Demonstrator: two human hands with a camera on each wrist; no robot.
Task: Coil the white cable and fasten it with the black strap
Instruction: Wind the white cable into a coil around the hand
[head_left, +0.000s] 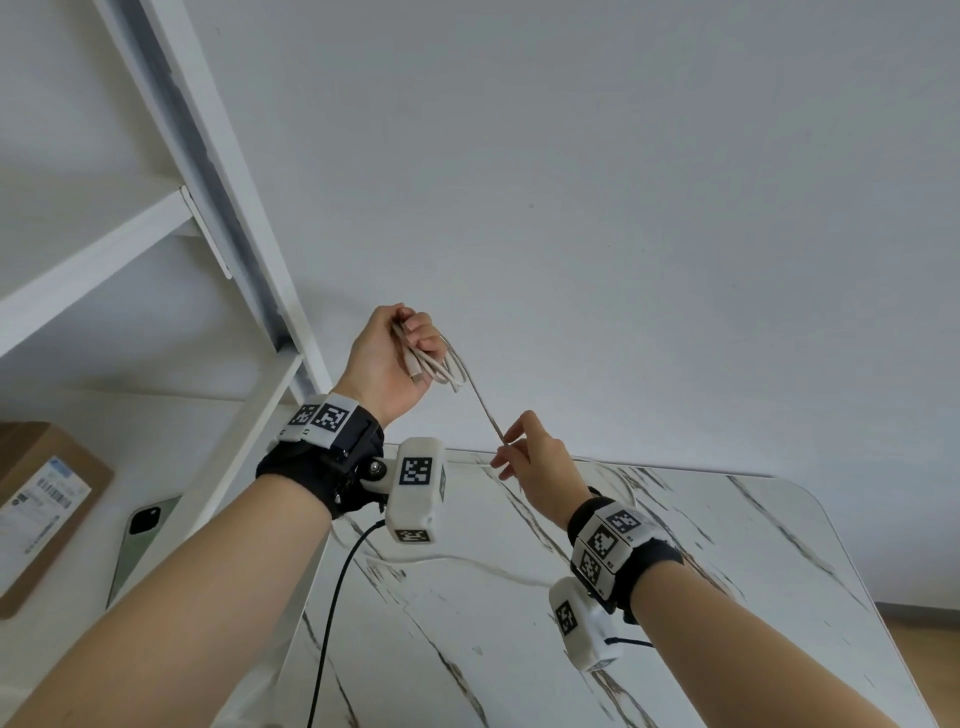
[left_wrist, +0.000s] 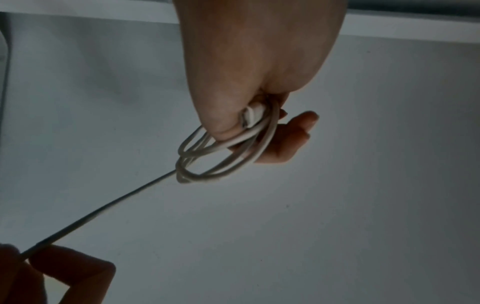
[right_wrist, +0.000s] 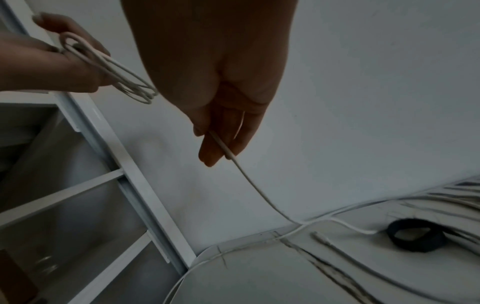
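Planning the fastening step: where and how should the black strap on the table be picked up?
Probably best to pinch the black strap by its upper band, coming from above with the right hand. In the right wrist view it lies on the marble table as an open loop with a hollow centre, so one finger can go inside and the thumb outside. The white cable passes close beside it, so avoid that side.

Surface: marble-patterned table (head_left: 675, 649), rounded corners.
On it: white cable (right_wrist: 345, 223) slack; black strap (right_wrist: 413, 236), looped.
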